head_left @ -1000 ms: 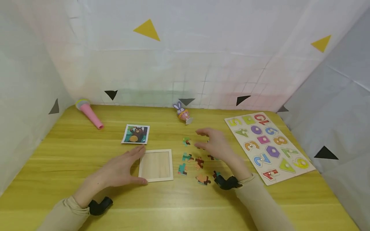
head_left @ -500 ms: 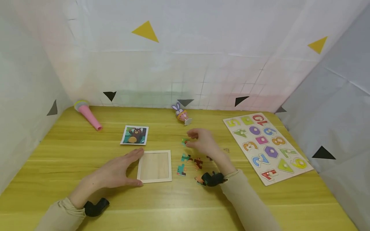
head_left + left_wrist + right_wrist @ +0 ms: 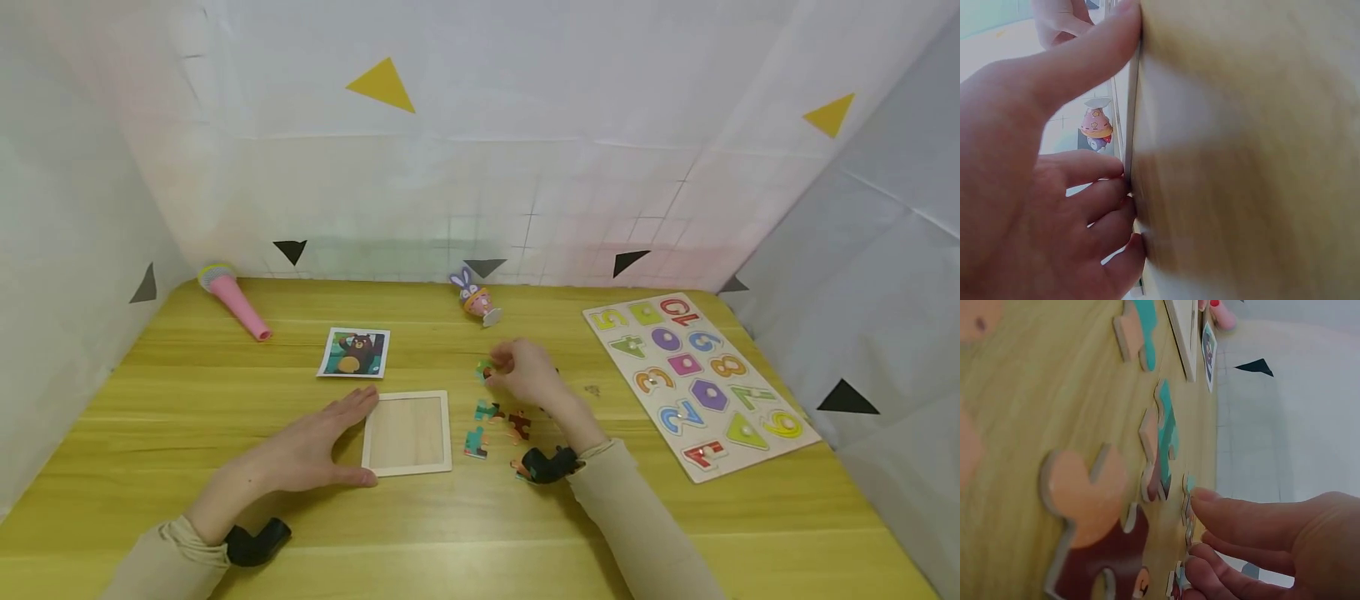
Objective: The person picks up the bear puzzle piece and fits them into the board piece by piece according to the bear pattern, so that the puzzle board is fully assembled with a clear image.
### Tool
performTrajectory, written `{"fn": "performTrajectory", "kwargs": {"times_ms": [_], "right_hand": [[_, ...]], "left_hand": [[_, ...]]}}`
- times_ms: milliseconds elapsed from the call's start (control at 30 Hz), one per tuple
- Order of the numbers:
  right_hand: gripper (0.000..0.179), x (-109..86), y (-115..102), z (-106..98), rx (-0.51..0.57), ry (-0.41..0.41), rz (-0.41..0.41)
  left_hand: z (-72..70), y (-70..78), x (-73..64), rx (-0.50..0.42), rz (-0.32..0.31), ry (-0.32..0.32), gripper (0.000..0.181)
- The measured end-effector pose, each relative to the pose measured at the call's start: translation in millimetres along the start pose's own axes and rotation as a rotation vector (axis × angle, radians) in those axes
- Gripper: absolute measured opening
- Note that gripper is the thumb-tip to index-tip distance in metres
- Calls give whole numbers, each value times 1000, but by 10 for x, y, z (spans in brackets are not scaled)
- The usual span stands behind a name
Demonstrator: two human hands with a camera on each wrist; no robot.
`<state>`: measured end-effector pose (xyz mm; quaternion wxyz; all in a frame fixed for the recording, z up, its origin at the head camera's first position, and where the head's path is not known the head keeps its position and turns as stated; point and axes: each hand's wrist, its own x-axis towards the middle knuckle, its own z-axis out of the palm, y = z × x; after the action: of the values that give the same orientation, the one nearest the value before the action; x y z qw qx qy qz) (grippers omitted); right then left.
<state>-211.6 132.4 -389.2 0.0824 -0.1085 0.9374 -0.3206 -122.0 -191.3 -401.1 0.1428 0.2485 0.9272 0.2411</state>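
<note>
My left hand rests along the left side of a square wooden puzzle tray, fingers fairly straight. The thumb touches its near corner and the fingertips its far corner. My right hand pinches a small green jigsaw piece at the table surface, thumb on one side and fingers on the other. Nearer lie a teal piece, a green-and-brown piece and a brown piece. An orange-and-brown piece shows large in the right wrist view. The right hand and wrist partly hide more pieces.
A bear picture card lies behind the tray. At the back are a pink toy microphone and a rabbit figurine. To the right lies a number puzzle board. White sheets enclose the table.
My right hand has moved left to the green piece, its thumb and fingers closing around it. The left hand has stayed at the tray's left side.
</note>
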Motion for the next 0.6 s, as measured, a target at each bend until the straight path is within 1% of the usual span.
{"fn": "performTrajectory", "kwargs": {"times_ms": [100, 200, 333, 467, 600], "right_hand": [[32, -2, 10, 10, -33, -5, -2], [28, -2, 19, 22, -47, 2, -6], [22, 2, 21, 35, -60, 6, -6], [21, -7, 9, 34, -85, -9, -10], [21, -37, -7, 9, -129, -36, -44]], "left_hand": [[3, 1, -2, -3, -4, -1, 107], [7, 8, 0, -9, -19, -5, 107], [6, 12, 1, -7, -18, -1, 107], [2, 9, -2, -3, -8, 7, 107], [7, -12, -8, -9, 2, 14, 107]]}}
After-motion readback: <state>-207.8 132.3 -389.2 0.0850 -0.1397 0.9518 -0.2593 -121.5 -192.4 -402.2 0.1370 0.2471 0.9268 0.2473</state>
